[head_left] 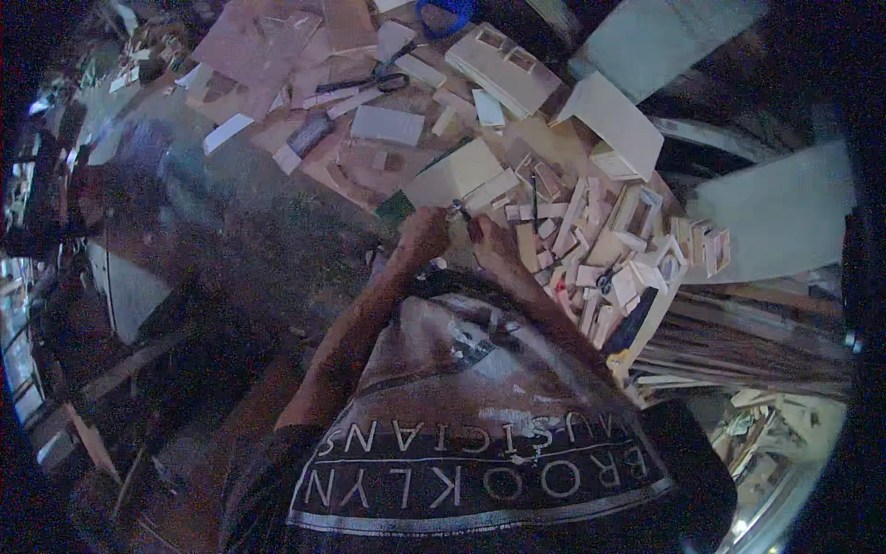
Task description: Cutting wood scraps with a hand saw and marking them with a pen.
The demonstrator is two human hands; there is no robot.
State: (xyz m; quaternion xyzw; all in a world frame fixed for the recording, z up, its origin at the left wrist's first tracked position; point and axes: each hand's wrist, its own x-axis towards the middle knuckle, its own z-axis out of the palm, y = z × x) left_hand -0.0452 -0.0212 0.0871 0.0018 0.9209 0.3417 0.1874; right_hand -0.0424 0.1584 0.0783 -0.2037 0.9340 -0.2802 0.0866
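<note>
My left hand (424, 233) is closed near the worktable's front edge, beside the shiny metal end of a small hand tool (468, 218); what it grips is too small to make out. My right hand (495, 246) is closed on that tool's dark reddish handle. Just beyond both hands lie a pale wooden board (447, 177), a narrow strip (490, 188) and a green piece (394, 208). Many small wood blocks (552, 228) are heaped to the right of my right hand.
The worktable (314, 185) carries loose boards, black-handled tools (390, 81), small wooden frames (637, 212) and a blue coiled item (445, 14) at the back. Large grey sheets (775, 203) stand at the right, above long stacked strips (757, 351). Dark floor (231, 249) lies left.
</note>
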